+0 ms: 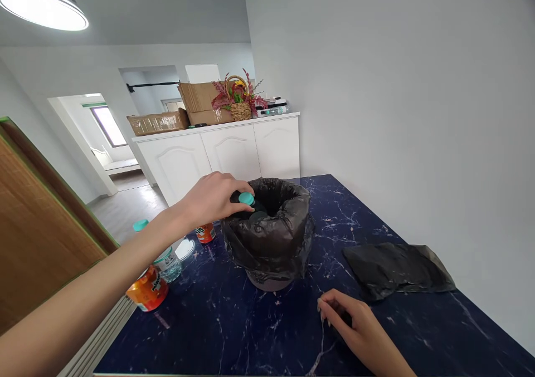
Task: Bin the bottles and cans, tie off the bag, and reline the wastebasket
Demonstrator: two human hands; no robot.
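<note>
My left hand (219, 199) reaches over the rim of a bin (271, 235) lined with a black plastic bag. Its thumb and fingers pinch a bottle by the teal cap (246, 199); the bottle's body is mostly hidden inside the bin. My right hand (349, 318) rests on the dark blue marbled table (200, 327), its fingers curled closed with nothing visible in them. Under my left forearm stand an orange can (148, 289) and a clear water bottle (168, 264) with a teal cap, partly covered by the arm. Another orange can (205, 233) is beside the bin.
A folded black plastic bag (399, 268) lies on the table's right side, near the wall. Beyond the table, a white cabinet (228, 148) carries cardboard boxes (204, 104) and a flower basket (241, 109). A wooden panel (42, 226) stands at the left.
</note>
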